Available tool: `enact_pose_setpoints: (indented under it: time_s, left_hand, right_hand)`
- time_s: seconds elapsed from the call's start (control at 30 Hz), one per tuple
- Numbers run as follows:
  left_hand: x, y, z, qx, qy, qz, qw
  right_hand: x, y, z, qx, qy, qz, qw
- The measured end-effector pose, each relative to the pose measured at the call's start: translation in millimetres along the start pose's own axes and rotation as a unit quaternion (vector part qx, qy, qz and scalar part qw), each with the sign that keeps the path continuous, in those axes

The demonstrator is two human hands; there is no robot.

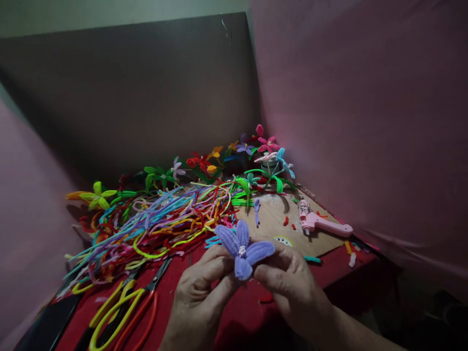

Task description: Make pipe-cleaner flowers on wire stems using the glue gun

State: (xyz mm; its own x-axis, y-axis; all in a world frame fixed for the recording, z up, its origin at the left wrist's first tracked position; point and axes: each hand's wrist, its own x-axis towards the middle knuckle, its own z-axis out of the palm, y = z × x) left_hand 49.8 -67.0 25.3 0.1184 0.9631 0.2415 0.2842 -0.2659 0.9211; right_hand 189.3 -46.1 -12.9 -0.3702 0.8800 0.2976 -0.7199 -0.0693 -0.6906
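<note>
A purple pipe-cleaner flower [243,249] with fuzzy petals and a small pale bead-like centre is held up in front of me, facing the camera. My left hand [206,287] has its fingers closed behind the left and lower petals. On the other side my right hand [292,280] pinches at the right petal with thumb and fingers. Both hands hide the back of the flower, and any stem is out of sight. Behind the hands lies a brown board [270,214] with a loose purple pipe-cleaner piece [257,212] on it.
A pink glue gun [321,223] rests on the board's right side. Many coloured pipe cleaners [157,219] pile up at left. Yellow-handled scissors [117,312] and red-handled scissors [148,312] lie on the red cloth [164,312]. Finished flowers [268,145] stand at the back beside the pink wall [358,122].
</note>
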Motion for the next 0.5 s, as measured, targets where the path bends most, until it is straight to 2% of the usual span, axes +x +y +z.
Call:
enact_pose_setpoints:
  time_s: [0.17,0.27,0.37,0.5]
  left_hand:
    - [0.0,-1.3,0.6,0.099,0.001,0.046,0.994]
    - [-0.4,0.9,1.7,0.096,-0.005,0.043,0.994]
    - [1.1,0.7,1.0,0.004,-0.047,-0.034,0.998]
    - [6.6,-4.7,-0.1,-0.172,-0.099,-0.135,0.971]
  right_hand:
    - [-0.7,-3.1,0.7,-0.024,0.052,0.000,0.998]
    - [2.2,-3.8,0.4,-0.047,0.064,0.010,0.997]
    - [4.3,-4.7,-2.0,-0.049,0.044,0.028,0.997]
    - [6.0,-6.2,-4.6,-0.036,0.028,0.036,0.998]
